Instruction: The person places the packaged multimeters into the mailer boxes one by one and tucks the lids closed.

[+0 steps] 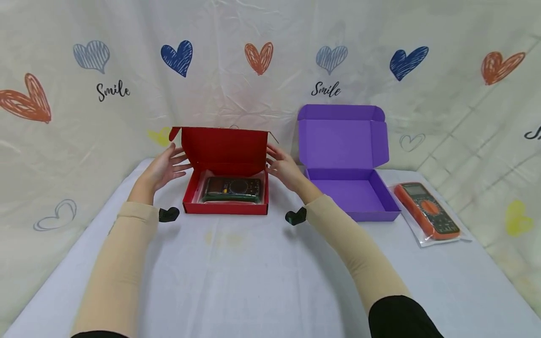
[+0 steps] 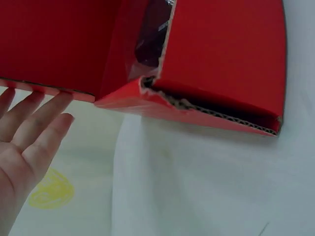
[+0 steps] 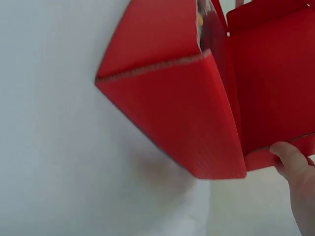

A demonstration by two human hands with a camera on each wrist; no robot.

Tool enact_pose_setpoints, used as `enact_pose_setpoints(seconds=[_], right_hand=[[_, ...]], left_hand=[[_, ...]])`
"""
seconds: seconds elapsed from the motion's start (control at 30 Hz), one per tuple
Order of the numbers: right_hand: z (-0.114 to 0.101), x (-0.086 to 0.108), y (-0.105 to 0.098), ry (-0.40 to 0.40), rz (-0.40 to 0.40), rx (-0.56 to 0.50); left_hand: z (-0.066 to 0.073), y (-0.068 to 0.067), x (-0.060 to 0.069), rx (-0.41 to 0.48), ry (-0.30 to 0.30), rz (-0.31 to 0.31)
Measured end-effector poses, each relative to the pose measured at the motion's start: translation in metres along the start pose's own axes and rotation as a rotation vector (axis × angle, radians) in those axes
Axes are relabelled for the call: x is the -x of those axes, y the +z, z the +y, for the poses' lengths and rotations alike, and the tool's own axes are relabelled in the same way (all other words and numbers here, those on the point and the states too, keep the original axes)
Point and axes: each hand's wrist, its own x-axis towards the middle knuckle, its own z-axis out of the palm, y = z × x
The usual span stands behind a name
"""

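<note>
An uncovered red cardboard box (image 1: pixel 225 209) stands on the table with its lid (image 1: pixel 224 150) raised. Inside it lies a dark multimeter (image 1: pixel 232 188) in clear plastic wrap. My left hand (image 1: pixel 165 166) is at the lid's left side, its fingers spread and fairly straight; in the left wrist view the fingertips (image 2: pixel 61 98) touch the lid's side edge. On the opposite side, my right hand (image 1: pixel 287 170) reaches to the lid's right edge. The right wrist view has a digit (image 3: pixel 285 148) resting over that edge, while the other fingers are partly hidden.
Right of the red box stands a purple box (image 1: pixel 352 192) with its lid up and nothing inside. Beside it lies an orange multimeter (image 1: pixel 428 209) in a clear plastic bag. A white cloth (image 1: pixel 253 281) covers the table, and a printed curtain (image 1: pixel 291 28) hangs behind.
</note>
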Motion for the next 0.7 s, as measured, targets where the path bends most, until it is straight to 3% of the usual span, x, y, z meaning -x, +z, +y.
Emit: enact_pose_setpoints(seconds=[0.13, 0.3, 0.53, 0.7], right_hand=[[0.003, 0.001, -0.002, 0.008, -0.002, -0.064], [0.000, 0.004, -0.008, 0.045, 0.003, -0.040], [-0.014, 0.007, -0.014, 0.035, -0.051, 0.021], [-0.020, 0.006, -0.011, 0.042, -0.038, 0.006]], left_hand=[[-0.002, -0.001, 0.001, -0.045, 0.000, 0.002], [0.001, -0.004, 0.005, -0.087, -0.012, -0.019], [0.016, -0.011, 0.011, 0.082, -0.001, 0.016], [0.024, -0.007, 0.012, 0.108, 0.032, 0.014]])
